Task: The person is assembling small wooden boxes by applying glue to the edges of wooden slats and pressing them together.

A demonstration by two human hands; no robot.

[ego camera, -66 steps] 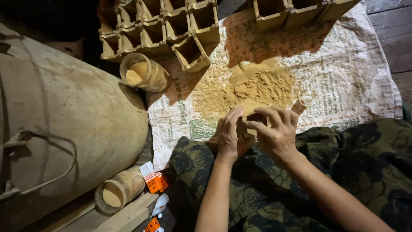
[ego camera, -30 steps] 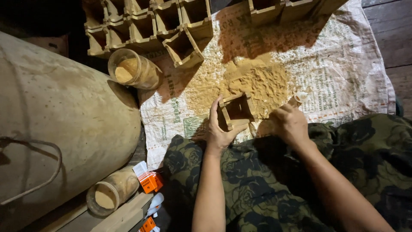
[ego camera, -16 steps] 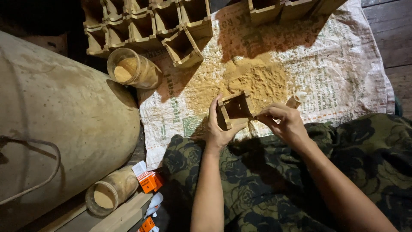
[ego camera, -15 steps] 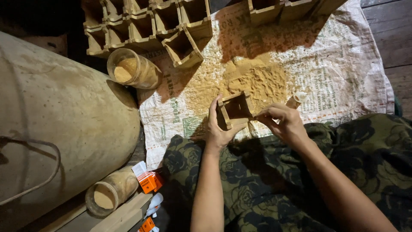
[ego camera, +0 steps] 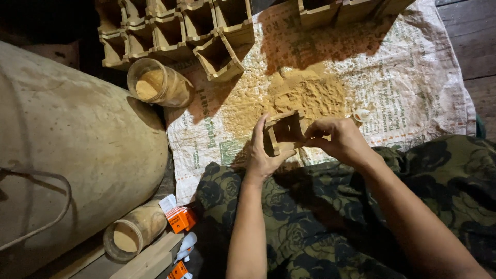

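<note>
I hold a small square wooden box mould (ego camera: 285,132), open at the top and dark inside, just above my lap. My left hand (ego camera: 263,155) cups its left side and bottom, fingers up along the wall. On the mould's right edge rests my right hand (ego camera: 336,140), fingertips pinched at the rim. Behind the mould a heap of tan powder (ego camera: 305,93) lies spread on a printed woven sack sheet (ego camera: 408,93). A small pale object (ego camera: 360,114) lies on the sheet right of my right hand.
Several empty wooden moulds (ego camera: 181,31) stand in rows at the back, more at the top right (ego camera: 341,10). A clear jar of powder (ego camera: 157,82) lies tipped at left. A big rounded sack (ego camera: 67,155), a second jar (ego camera: 132,235) and orange packets (ego camera: 181,219) sit at lower left.
My hands first worked together on the powder heap. The mould then appeared in my left hand, and my right hand has come back from the sheet onto its right rim.
</note>
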